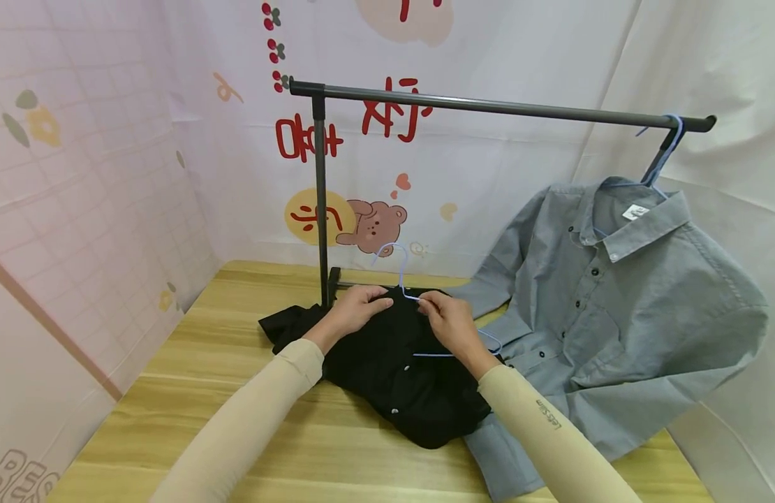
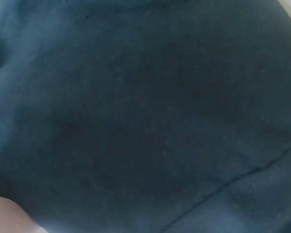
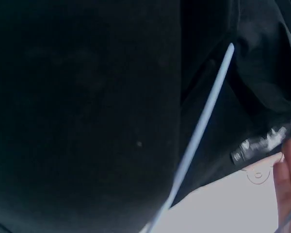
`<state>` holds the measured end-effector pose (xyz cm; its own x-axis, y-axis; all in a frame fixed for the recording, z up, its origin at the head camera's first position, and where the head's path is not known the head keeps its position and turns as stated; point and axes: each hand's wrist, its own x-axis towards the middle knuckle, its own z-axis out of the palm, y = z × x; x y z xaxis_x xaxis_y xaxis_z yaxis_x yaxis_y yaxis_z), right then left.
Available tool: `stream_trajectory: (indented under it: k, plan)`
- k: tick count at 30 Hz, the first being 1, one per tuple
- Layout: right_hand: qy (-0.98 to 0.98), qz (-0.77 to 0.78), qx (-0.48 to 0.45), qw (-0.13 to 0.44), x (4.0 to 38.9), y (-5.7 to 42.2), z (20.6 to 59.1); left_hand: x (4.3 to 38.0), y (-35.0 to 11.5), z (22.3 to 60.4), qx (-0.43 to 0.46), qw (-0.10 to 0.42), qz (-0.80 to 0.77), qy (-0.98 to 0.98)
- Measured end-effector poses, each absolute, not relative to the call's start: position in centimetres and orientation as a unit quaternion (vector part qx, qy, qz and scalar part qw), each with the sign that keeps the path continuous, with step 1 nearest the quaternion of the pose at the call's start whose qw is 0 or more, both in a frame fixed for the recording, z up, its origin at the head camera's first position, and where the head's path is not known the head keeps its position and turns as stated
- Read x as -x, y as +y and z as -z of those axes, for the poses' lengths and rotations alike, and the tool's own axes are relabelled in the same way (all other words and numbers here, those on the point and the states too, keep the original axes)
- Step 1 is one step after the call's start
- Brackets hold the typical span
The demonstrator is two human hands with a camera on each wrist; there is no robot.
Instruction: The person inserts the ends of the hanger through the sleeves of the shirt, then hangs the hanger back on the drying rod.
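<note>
Black shirt (image 1: 375, 356), one; hangers (image 1: 434, 355), two

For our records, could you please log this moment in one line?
left hand: touching black garment | right hand: pinching blue hanger | grey shirt: hung from rail

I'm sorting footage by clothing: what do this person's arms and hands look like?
Close-fitting, cream-coloured sleeves cover both forearms. The left sleeve looks plain where visible; the right sleeve carries small dark lettering. The left hand and right hand wear no gloves.
</note>
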<state>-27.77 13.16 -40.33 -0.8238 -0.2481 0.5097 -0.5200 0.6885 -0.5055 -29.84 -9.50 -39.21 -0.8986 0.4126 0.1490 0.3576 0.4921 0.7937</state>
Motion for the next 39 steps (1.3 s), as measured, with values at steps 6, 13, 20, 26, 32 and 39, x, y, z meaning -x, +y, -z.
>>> stream_trajectory:
  k: [6, 13, 20, 26, 32, 39]
  plan:
    - [-0.904, -0.342, -0.245, 0.076, 27.8, 12.9, 39.8, 29.6, -9.4, 39.5, -0.258, 0.025, -0.424, 0.868]
    - [-0.919, -0.303, -0.24, 0.077, 28.1, 12.3, 39.7, 29.2, -9.0, 39.5, -0.264, 0.025, -0.431, 0.862]
    - [-0.911, -0.354, -0.199, 0.076, 27.9, 12.9, 39.7, 29.3, -11.0, 40.0, -0.245, 0.044, -0.429, 0.868]
    - [-0.905, -0.39, -0.152, 0.078, 27.8, 14.2, 39.8, 29.3, -15.3, 40.5, -0.199, 0.044, -0.418, 0.885]
    - [-0.895, -0.41, -0.157, 0.082, 27.9, 15.1, 39.9, 28.9, -19.6, 41.6, -0.165, 0.034, -0.413, 0.895]
    - [-0.89, -0.418, -0.151, 0.103, 27.9, 15.9, 39.2, 28.3, -22.5, 42.7, -0.155, 0.018, -0.387, 0.909]
